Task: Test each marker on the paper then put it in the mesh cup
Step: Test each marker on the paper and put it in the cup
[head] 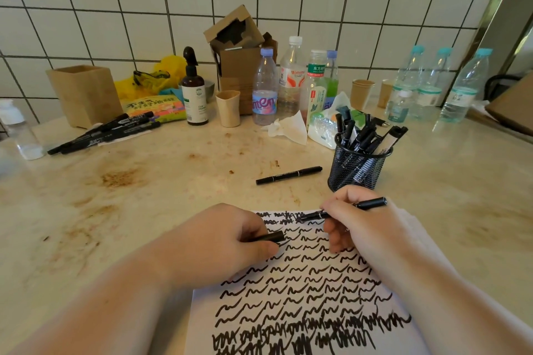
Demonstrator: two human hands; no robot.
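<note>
The right hand [354,219] pinches a black marker [346,209] between thumb and curled fingers, its tip on the top edge of the paper [302,282], its back end pointing right toward the mesh cup [357,166]. The left hand [227,239] rests on the paper's upper left, fingers curled round a black cap [271,237]. The white sheet is filled with rows of black squiggles, denser at the bottom. The black mesh cup stands just beyond the right hand, full of markers. 1 loose marker [288,175] lies left of the cup; a pile of markers [106,132] lies far left on the stained counter [144,181].
</note>
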